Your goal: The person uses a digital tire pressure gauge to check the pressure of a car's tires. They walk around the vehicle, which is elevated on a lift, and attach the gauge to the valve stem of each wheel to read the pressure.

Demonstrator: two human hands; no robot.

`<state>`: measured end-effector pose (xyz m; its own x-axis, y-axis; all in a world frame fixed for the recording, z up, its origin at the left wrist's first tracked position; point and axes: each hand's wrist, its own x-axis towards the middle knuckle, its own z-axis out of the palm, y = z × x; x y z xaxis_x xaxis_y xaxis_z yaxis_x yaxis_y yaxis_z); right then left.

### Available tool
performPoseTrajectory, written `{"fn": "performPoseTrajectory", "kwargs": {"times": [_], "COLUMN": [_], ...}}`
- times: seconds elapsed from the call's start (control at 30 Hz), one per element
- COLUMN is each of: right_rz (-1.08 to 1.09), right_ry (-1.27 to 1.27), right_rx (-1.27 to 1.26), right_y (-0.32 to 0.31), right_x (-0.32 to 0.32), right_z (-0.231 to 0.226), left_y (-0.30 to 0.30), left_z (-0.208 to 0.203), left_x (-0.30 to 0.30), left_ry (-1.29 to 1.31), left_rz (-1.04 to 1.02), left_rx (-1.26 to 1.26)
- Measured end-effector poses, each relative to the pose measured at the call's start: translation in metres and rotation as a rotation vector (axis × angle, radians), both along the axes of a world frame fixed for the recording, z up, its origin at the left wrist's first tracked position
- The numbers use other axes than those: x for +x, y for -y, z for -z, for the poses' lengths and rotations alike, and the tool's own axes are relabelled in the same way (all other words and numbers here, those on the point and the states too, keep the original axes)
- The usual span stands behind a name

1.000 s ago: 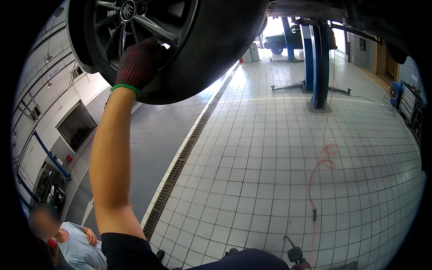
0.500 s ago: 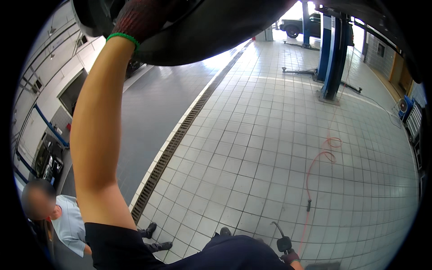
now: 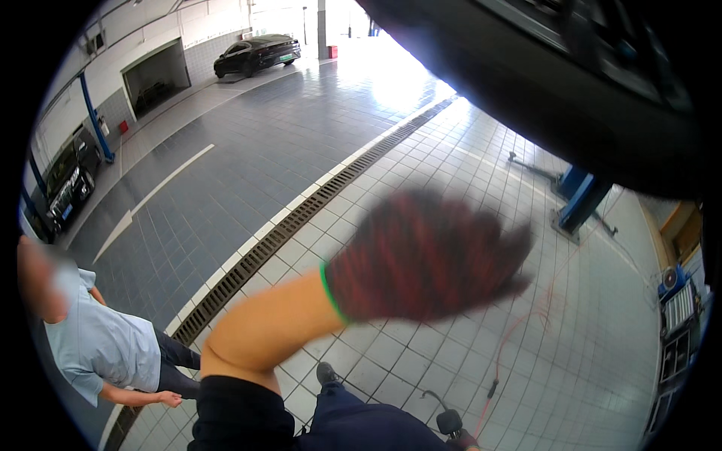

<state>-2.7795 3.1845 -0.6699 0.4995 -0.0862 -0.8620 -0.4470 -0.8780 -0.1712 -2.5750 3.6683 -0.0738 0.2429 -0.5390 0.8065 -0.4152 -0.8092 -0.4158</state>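
Observation:
My left hand (image 3: 429,255), in a dark red and black knit glove with a green cuff, is raised in mid-view, smeared by motion. Nothing shows in it, and how far its fingers are bent is unclear. Above and to its right looms a big black tyre (image 3: 556,101) on a raised vehicle, apart from the hand. Low at the bottom edge, my gloved right hand (image 3: 468,442) is closed around a black tyre inflator (image 3: 449,421) with a short curved hose. Most of that hand is cut off by the frame.
A person in a light blue shirt (image 3: 113,342) stands close at my left. A floor drain grate (image 3: 278,229) crosses the tiles. A red air hose (image 3: 505,338) lies at right, near a blue lift post (image 3: 583,203). Dark cars (image 3: 259,56) are parked farther off.
My left hand has come down and right, away from the black tyre part it was at. The view has swung left, bringing the person more into sight. The right hand keeps the tyre inflator.

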Motion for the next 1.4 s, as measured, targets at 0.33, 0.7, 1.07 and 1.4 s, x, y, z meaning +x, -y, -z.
{"fn": "performPoseTrajectory", "kwargs": {"times": [0.33, 0.7, 1.07, 1.4], "right_rz": [-0.141, -0.295, -0.360, -0.198], "right_ry": [0.136, 0.051, -0.073, 0.219], "right_rx": [-0.073, -0.071, -0.060, -0.073], "right_y": [-0.212, -0.400, -0.537, -0.642], "right_x": [0.150, 0.348, 0.654, 0.974], "right_z": [-0.044, -0.052, -0.053, -0.102], "left_y": [-0.279, -0.438, -0.677, -0.675], "left_z": [0.276, 0.284, 0.632, 0.627], "left_x": [-0.045, 0.110, 0.046, 0.298], "left_ry": [-1.852, -1.705, -2.325, -2.512], "left_rz": [-0.281, -0.381, -1.058, -1.079], "left_rx": [-0.545, -0.767, -0.318, -1.261]}}
